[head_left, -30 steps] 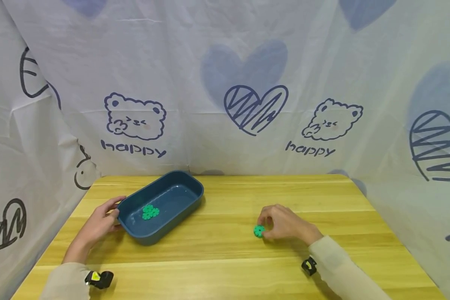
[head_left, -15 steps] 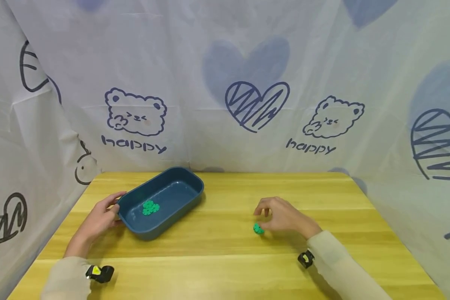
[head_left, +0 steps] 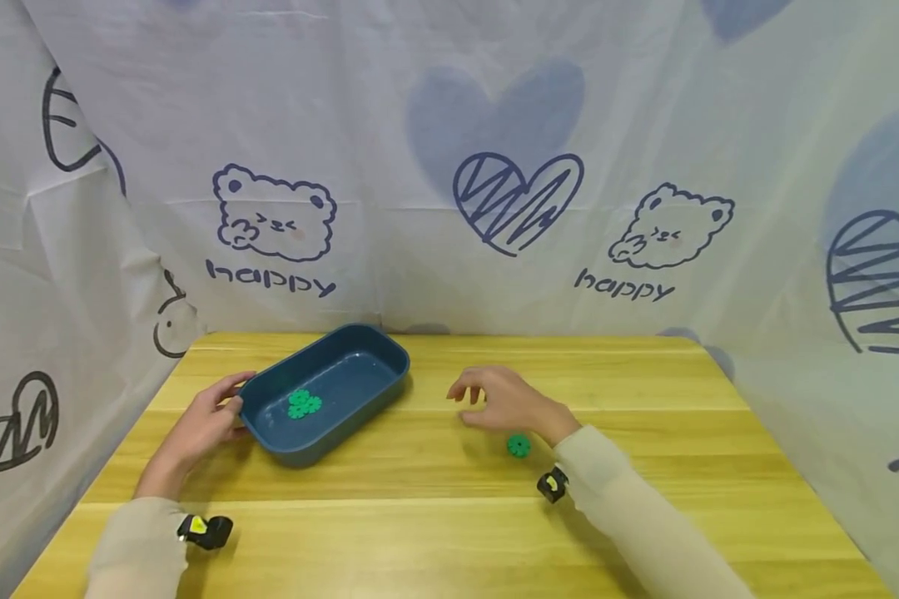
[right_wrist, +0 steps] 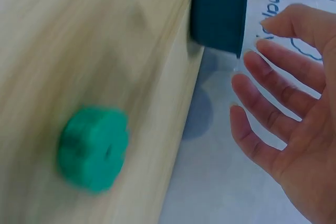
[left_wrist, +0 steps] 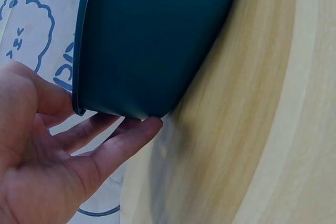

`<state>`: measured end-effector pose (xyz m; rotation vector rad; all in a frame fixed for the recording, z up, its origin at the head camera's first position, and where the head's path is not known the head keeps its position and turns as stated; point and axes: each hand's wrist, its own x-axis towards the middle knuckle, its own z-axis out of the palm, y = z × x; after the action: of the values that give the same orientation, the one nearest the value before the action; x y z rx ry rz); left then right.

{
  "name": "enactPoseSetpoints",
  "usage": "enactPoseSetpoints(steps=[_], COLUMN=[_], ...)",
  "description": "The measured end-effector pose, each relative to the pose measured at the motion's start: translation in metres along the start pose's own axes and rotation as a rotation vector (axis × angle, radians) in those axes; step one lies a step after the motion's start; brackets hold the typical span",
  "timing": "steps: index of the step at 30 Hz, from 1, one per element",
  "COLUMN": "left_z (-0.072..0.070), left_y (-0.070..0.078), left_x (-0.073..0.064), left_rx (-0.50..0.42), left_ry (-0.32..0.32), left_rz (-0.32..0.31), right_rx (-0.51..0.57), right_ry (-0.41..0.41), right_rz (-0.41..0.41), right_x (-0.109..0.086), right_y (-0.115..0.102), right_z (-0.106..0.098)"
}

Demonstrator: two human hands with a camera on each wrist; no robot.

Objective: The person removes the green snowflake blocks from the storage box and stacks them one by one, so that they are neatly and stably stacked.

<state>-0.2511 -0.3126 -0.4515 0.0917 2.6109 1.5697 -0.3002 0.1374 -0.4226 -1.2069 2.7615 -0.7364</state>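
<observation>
A dark blue rectangular tub (head_left: 330,391) stands at an angle on the left of the table. My left hand (head_left: 204,428) holds its near-left end, thumb at the rim and other fingers (left_wrist: 128,142) against the outside wall. Several green notched discs (head_left: 302,404) lie together on the tub's floor. Right of the tub, another green notched disc (head_left: 519,446) with a hole in its middle sits on the table; in the right wrist view it looks thick and blurred. Between tub and disc hovers my right hand (head_left: 505,403), its fingers loosely bent and spread, holding nothing.
The light wooden table (head_left: 434,541) ends at a white cloth backdrop (head_left: 389,166) printed with hearts and bears. Cloth also hangs along both sides. A small black camera (head_left: 553,484) is strapped at each wrist.
My right hand was at the green disc, its fingers round it; they have come off it, and the hand has moved left toward the tub. The left hand stays on the tub.
</observation>
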Motion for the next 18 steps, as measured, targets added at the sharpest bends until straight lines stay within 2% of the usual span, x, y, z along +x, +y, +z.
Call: enactPoseSetpoints(steps=[4, 9, 13, 18], left_z=[0.002, 0.003, 0.002, 0.001], left_y=[-0.001, -0.001, -0.001, -0.002], left_x=[0.0, -0.002, -0.002, 0.0], left_rx=[0.006, 0.008, 0.018, 0.025], left_ry=[0.003, 0.003, 0.006, 0.003], left_rz=[0.011, -0.007, -0.012, -0.011], right_rx=[0.028, 0.077, 0.098, 0.083], right_ry=[0.016, 0.029, 0.003, -0.032], right_rz=[-0.015, -0.069, -0.104, -0.091], right_x=[0.022, 0.055, 0.081, 0.108], right_y=[-0.009, -0.023, -0.036, -0.052], right_z=[0.007, 0.017, 0.027, 0.042])
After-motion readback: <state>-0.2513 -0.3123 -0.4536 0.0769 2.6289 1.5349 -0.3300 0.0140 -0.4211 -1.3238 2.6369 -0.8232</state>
